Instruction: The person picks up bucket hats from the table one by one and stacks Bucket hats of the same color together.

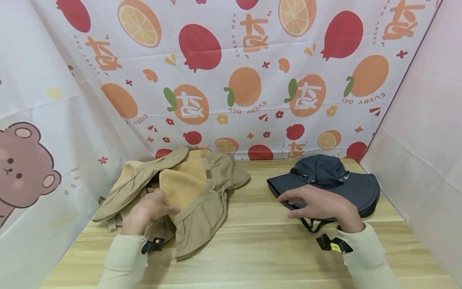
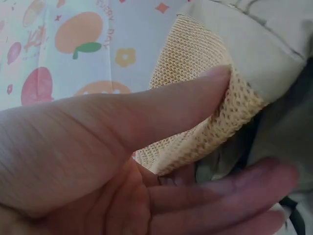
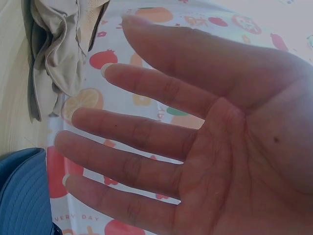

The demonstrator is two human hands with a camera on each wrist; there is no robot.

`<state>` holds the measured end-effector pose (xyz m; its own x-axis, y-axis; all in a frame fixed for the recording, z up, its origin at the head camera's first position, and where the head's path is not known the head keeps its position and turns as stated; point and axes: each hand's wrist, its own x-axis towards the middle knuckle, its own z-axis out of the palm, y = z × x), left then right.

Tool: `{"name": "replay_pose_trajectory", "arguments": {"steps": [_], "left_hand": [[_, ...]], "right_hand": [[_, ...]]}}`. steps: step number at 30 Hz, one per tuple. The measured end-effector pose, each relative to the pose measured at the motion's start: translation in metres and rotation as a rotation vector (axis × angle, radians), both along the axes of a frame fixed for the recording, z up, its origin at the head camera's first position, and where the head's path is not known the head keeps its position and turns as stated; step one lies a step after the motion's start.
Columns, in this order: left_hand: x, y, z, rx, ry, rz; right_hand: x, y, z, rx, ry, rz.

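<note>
Beige cloth sun hats (image 1: 203, 222) with yellow woven panels (image 1: 185, 180) lie bunched together on the left; their folds hide how many there are. My left hand (image 1: 149, 208) is at their near side. Up close in the left wrist view, the thumb (image 2: 181, 105) lies against or just in front of the woven part (image 2: 190, 54), while the fingers stretch out below, apart from the thumb. On the right sits a dark blue bucket hat (image 1: 319, 170) with a wide brim and a black chin cord. My right hand (image 1: 319, 200) hovers at its near brim, fingers spread and holding nothing.
The hats lie on a light wood tabletop (image 1: 252, 241). A white cloth with fruit prints (image 1: 238, 132) hangs behind it, and pale side cloths stand left and right, the left one bearing a bear print (image 1: 27, 168). Each wrist wears a small black device.
</note>
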<state>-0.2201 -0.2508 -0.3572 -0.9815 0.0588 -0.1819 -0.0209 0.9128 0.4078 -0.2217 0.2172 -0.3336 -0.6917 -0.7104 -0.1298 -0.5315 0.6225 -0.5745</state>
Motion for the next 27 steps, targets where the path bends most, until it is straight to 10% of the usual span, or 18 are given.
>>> {"name": "replay_pose_trajectory", "arguments": {"steps": [7,16,27], "left_hand": [[0.010,0.015,0.011,0.169,0.003,-0.036],[0.020,0.027,0.025,0.040,0.375,-0.132],[0.036,0.043,0.042,0.066,0.497,-0.101]], "right_hand": [[0.000,0.001,-0.002,0.012,0.019,0.002],[-0.001,0.000,0.000,0.004,0.019,0.005],[-0.004,0.001,-0.004,0.008,0.112,-0.022]]}}
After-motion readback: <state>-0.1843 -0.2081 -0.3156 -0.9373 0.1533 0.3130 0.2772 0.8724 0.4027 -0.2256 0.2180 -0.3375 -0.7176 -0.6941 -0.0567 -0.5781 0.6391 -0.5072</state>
